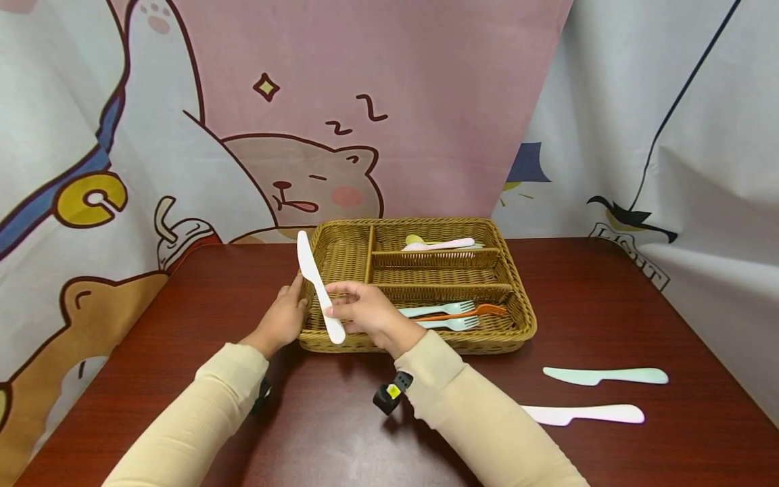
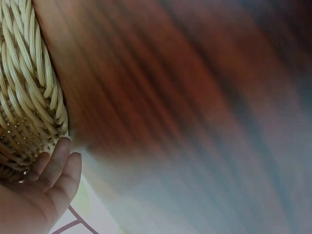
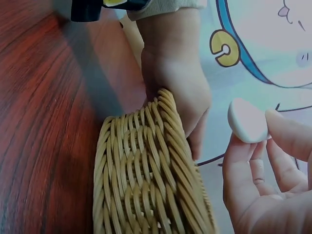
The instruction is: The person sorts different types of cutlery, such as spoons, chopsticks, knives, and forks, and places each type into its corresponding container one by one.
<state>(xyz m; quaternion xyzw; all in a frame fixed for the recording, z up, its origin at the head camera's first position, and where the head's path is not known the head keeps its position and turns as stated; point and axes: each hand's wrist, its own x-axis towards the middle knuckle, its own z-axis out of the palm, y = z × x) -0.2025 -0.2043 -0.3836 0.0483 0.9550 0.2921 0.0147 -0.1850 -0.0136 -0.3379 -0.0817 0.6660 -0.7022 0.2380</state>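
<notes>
A white plastic knife (image 1: 319, 291) is pinched by its handle between the thumb and fingers of my right hand (image 1: 371, 312). It tilts over the left compartment of the wicker basket (image 1: 525, 312), blade pointing up and away. In the right wrist view only the rounded end of the knife (image 3: 247, 121) shows. My left hand (image 1: 281, 321) rests against the basket's left side, its fingers extended along the wicker wall (image 2: 30, 73). Mint forks (image 1: 458, 324) and an orange fork (image 1: 489, 310) lie in the front compartment, partly hidden by my right hand.
On the table to the right lie a mint knife (image 1: 608, 375) and another white knife (image 1: 599, 414), its tip hidden by my right sleeve. Pink, yellow and green cutlery (image 1: 444, 244) sits in the back compartment. A printed curtain (image 1: 450, 115) hangs behind the table (image 1: 182, 325).
</notes>
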